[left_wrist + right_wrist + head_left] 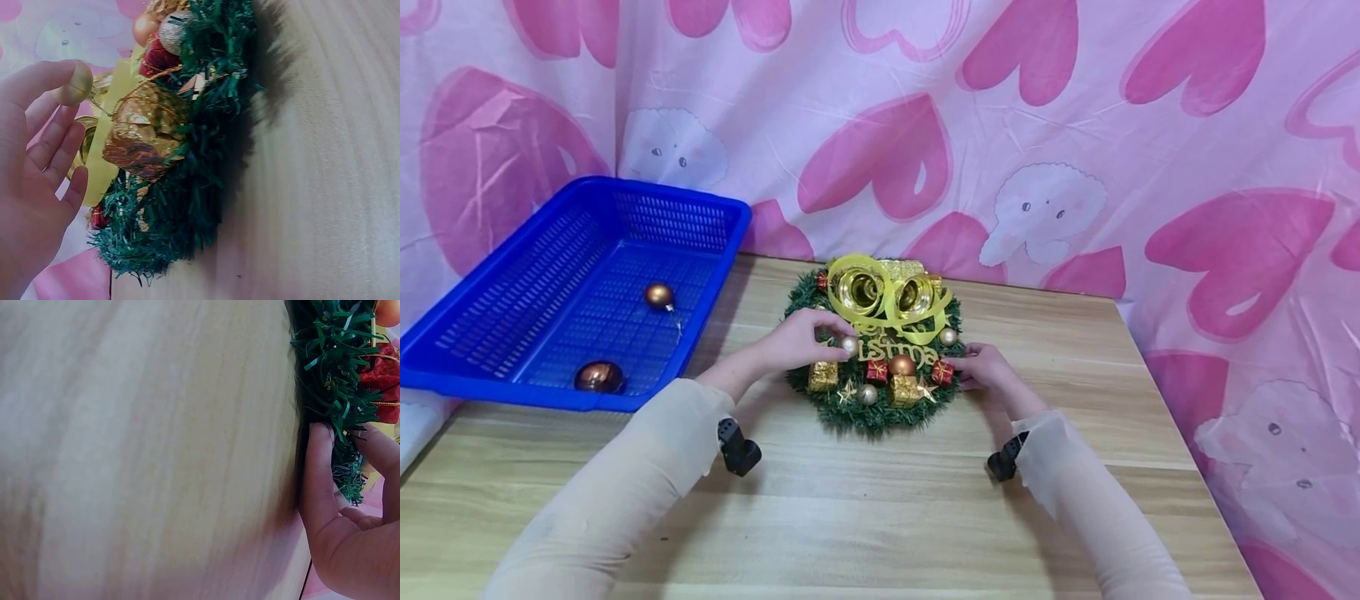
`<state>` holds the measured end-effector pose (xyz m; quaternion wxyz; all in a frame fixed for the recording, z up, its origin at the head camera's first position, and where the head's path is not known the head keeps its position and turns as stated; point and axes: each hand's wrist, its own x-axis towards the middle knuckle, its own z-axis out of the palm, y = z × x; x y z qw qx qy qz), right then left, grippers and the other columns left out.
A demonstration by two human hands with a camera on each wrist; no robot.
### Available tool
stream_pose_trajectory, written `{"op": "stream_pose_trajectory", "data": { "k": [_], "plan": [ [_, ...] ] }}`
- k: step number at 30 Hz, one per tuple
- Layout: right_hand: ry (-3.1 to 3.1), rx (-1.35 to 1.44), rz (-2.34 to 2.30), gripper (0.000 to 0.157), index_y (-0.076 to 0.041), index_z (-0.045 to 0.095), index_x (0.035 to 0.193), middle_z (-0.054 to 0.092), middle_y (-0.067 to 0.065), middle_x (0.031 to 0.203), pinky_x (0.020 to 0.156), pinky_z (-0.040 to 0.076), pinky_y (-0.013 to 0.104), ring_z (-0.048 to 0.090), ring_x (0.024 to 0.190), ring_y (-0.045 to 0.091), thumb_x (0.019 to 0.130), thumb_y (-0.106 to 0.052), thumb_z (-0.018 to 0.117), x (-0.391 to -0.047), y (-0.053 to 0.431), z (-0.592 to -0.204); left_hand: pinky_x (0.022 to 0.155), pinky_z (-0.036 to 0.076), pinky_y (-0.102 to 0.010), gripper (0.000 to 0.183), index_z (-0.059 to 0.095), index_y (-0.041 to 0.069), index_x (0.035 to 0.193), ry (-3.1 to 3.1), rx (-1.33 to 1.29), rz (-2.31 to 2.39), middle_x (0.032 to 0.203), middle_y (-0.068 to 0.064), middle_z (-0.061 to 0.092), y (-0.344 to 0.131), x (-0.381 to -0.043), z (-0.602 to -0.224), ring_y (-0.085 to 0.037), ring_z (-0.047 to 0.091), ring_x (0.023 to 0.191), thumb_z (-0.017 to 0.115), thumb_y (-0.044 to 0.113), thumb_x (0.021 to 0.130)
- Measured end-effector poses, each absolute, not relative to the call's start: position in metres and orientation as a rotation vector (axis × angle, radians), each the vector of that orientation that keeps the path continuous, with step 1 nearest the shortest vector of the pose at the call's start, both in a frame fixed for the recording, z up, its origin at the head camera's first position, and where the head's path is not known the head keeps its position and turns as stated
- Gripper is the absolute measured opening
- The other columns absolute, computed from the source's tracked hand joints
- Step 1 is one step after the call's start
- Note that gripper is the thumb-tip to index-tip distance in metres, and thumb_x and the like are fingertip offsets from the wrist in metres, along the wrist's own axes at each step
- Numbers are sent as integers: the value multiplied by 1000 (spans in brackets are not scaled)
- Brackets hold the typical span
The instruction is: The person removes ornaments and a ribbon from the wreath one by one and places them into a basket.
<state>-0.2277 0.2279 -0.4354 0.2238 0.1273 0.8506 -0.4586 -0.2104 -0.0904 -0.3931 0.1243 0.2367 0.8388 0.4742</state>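
Observation:
A green tinsel Christmas wreath (pixel 868 421) lies on the table, decked with small gift boxes, stars, balls and gold lettering (pixel 901 350). Two gold bells with a yellow ribbon (pixel 853 312) sit on its far part. Over its left side, my left hand (pixel 797 337) pinches a small pale gold ball (pixel 75 87) between thumb and fingers; a thin string runs from the ball toward a gold gift box (pixel 144 134). My right hand (pixel 988 367) grips the wreath's right edge, thumb and fingers around the green tinsel (pixel 331 369), close to a red gift box (pixel 381 381).
To the left stands a blue plastic basket (pixel 741 225) with two ball ornaments inside, one bronze-gold (pixel 658 295) and one copper-brown (pixel 598 377). A pink heart-patterned cloth (pixel 865 167) hangs behind the wooden table (pixel 865 517).

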Motion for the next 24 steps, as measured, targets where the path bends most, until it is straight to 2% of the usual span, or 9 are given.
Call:
{"op": "stream_pose_trajectory", "data": {
  "k": [2,6,15,24],
  "plan": [
    [2345,353,-1272,32,2,48,104,52,1,74,60,55,22,55,59,9,88,-20,65,-228,228,-435,98,44,-44,34,65,5,110,2449,691,1389,106,-9,68,-91,-212,-391,-24,59,102,72,15,79],
    [2339,348,-1285,27,-1,47,98,51,0,71,59,55,21,55,58,9,88,-19,65,-229,228,-435,96,45,-43,36,64,3,112,2444,681,1406,109,-10,67,-92,-213,-390,-24,58,102,71,16,80],
    [2348,329,-1272,30,2,48,103,52,0,71,58,55,21,55,58,9,88,-19,64,-229,229,-436,95,45,-40,36,64,4,113,2457,661,1462,114,-11,66,-96,-216,-385,-24,58,103,71,11,79],
    [2342,343,-1278,32,2,46,105,52,1,75,60,55,21,55,60,8,89,-19,64,-228,228,-435,94,44,-39,36,63,1,114,2465,610,1505,108,-13,66,-102,-217,-374,-24,57,101,70,11,80]
  ]
}}
